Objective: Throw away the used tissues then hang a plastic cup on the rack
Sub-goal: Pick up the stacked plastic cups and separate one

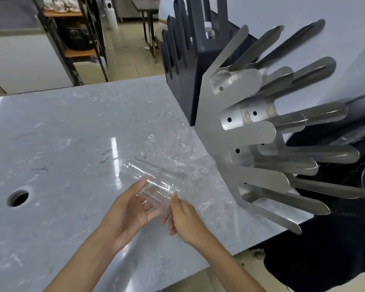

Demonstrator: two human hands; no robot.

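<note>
**Both hands holding a clear plastic cup beside the rack**

The left hand (128, 209) and the right hand (184, 216) are together gripping a transparent plastic cup (154, 187) just below the centre of the frame. The left palm is cradling it from the side, thumb lying along its wall, while the right fingers are pinching its near end. The cup is lying tilted, its far end pointing toward the upper left, and it is being held above the grey marble-patterned table (61, 133); whether it is touching the surface is hard to tell.

The metal rack (251, 131) is standing at the right of the frame, its flat pegs fanning outward to the right, near the cup but apart from it. A round hole (18, 198) is sitting in the tabletop at the left. Dark shelving (76, 39) is standing in the upper left background.
</note>
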